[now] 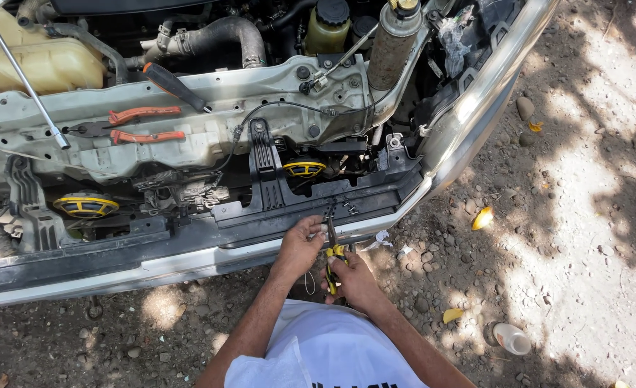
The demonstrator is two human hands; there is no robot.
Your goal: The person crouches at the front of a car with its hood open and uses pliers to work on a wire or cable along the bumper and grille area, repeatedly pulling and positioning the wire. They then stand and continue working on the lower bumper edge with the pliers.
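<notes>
At the near edge of an open engine bay, low centre of the head view: a pair of yellow-handled pliers, held upright with the nose pointing far toward the black plastic front panel of the car. Right hand: fingers wrapped around the yellow handles from the near side, closed on them. Left hand: just left of the pliers, fingers curled and pinched at the panel's near edge beside the plier nose; whether they hold anything there cannot be told. Silver bumper: runs from the near left across under both hands and bends away to the far right. Pale metal crossmember: lies far of the black panel. Resting on it, left part: red-handled pliers, lying flat, handles pointing right; a screwdriver with a black and orange handle, tilted; a long chrome wrench bar, slanting from the far left. Two yellow-and-black round horns: one near left, one centre, both below the crossmember. Translucent coolant tank: far left. Dusty metal cylinder: far centre-right. Ground: dirt and stones, with a small white plastic bottle lying near right, well apart from the hands. White shirt: bottom centre.
</notes>
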